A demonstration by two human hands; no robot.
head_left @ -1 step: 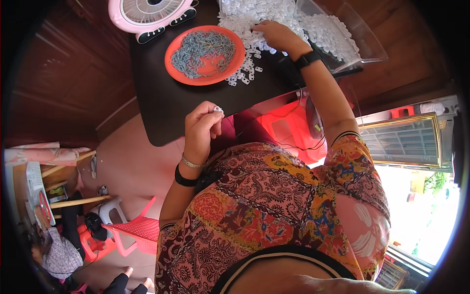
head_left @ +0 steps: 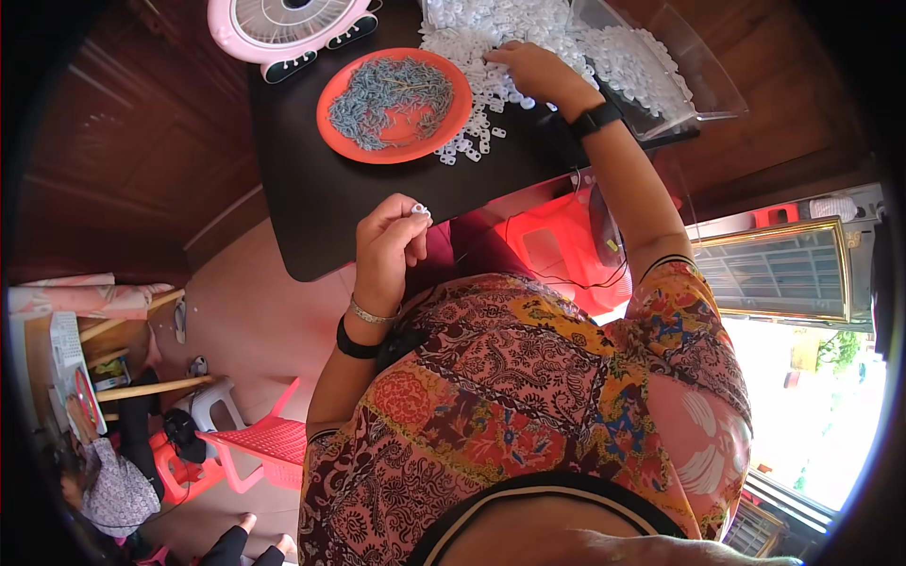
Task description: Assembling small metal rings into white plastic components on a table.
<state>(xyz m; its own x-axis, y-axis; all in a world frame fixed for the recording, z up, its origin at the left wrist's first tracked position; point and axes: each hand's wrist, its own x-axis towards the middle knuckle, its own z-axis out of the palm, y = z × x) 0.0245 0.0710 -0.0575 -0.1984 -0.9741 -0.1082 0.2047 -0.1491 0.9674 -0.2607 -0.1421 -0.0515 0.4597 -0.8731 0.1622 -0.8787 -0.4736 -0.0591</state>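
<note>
My left hand [head_left: 385, 247] is held in front of my body near the table's front edge. A small white plastic piece with a hole [head_left: 421, 210] is pinched between its thumb and forefinger. My right hand [head_left: 540, 74] stretches over a heap of small white plastic pieces [head_left: 462, 38] at the back of the table. Its forefinger reaches out to the heap; the fingertips touch the pieces there, and the fingers underneath are partly hidden. Between the hands, to the left, lies an orange plate [head_left: 461, 102] with many small grey screws or plugs [head_left: 392, 87] on it.
A pink fan [head_left: 294, 33] stands at the back left of the dark table [head_left: 311, 208]. At the back right is a clear tray [head_left: 713, 80] with more white pieces. A red stool [head_left: 547, 245] and cable are under the table. Another person [head_left: 118, 486] sits at lower left.
</note>
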